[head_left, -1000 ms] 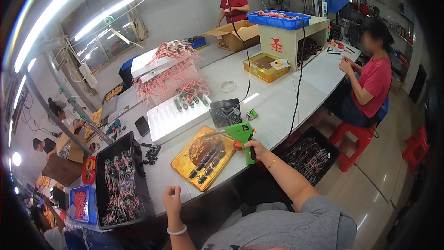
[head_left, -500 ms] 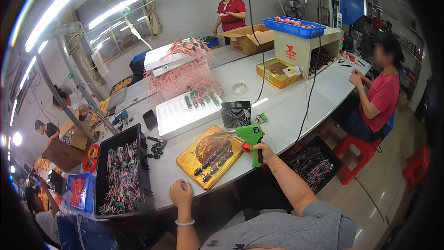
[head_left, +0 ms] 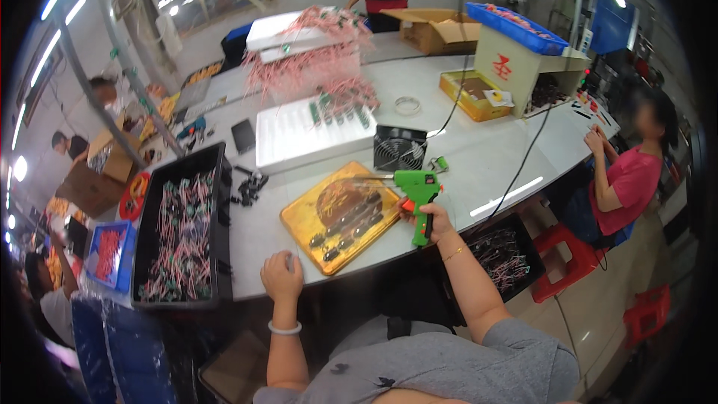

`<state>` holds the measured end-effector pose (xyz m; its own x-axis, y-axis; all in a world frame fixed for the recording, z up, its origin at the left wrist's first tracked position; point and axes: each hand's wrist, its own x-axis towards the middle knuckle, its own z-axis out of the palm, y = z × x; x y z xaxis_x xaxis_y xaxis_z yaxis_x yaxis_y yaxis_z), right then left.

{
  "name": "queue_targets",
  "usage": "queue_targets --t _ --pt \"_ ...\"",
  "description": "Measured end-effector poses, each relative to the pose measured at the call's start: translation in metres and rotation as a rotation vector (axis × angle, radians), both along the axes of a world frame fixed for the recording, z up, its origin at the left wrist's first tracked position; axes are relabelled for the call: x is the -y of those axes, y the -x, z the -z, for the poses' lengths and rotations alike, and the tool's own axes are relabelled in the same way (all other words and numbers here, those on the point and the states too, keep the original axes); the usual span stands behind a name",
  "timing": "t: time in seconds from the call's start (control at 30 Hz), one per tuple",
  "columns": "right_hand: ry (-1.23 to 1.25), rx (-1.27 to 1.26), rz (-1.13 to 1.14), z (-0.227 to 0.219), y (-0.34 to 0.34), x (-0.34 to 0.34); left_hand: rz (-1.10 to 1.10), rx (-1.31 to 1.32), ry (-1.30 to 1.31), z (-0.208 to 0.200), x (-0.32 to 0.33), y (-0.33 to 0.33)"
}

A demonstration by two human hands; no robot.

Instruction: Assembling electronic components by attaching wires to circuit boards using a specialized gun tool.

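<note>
My right hand (head_left: pixel 432 221) is wrapped round the handle of a green hot glue gun (head_left: pixel 417 188) with an orange trigger. Its thin metal nozzle reaches left over a yellow tray (head_left: pixel 301 218). Small dark oblong parts (head_left: pixel 345 236) lie in rows on the tray, beside a round brown patch. At the table's front edge, left of the tray, my left hand (head_left: pixel 283 277) rests with its fingers curled in. Nothing shows in it, and its palm is hidden.
Behind the tray stand a small black fan (head_left: pixel 399 148) and a white foam tray (head_left: pixel 299 135) with green boards. Pink-wired parts fill a black bin (head_left: pixel 179 232) on the left. A black cable (head_left: pixel 516 164) hangs over the table. A co-worker (head_left: pixel 628 172) sits at right.
The view has tipped downward and turned a little, so the far table sits higher in the picture. Both hands stay near the tray, the right one still holding the glue gun.
</note>
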<state>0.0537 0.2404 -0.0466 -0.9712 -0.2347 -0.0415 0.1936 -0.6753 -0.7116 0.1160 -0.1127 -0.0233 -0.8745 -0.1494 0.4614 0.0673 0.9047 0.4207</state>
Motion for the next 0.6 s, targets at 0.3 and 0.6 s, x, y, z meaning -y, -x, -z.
queue_targets --t 0.3,0.6 --pt "-0.015 -0.058 -0.027 -0.016 -0.009 0.005 0.006 0.006 -0.021 0.002 0.002 0.002" --pt "-0.036 -0.027 -0.012 -0.016 -0.015 0.001 0.071 0.022 -0.012 -0.005 0.001 -0.004"
